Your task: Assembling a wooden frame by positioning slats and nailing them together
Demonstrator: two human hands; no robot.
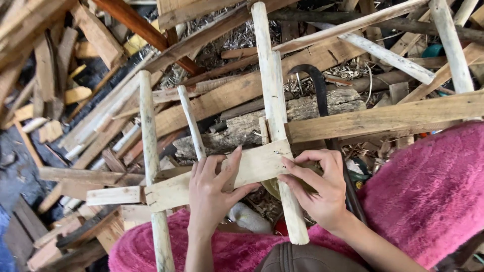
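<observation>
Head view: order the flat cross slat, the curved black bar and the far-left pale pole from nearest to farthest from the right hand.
1. Flat cross slat: touching the right hand, at its left.
2. Curved black bar: above, behind the frame.
3. Far-left pale pole: beyond the left hand.

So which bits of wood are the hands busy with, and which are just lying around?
In hand: left hand and right hand on the flat board, crossing two pale poles.
Lying about: scrap planks, bark log, black curved bar.

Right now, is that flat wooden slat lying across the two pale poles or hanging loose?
Lying across. The flat slat spans both pale poles, with the left hand pressing on it and the right hand at its end.
</observation>
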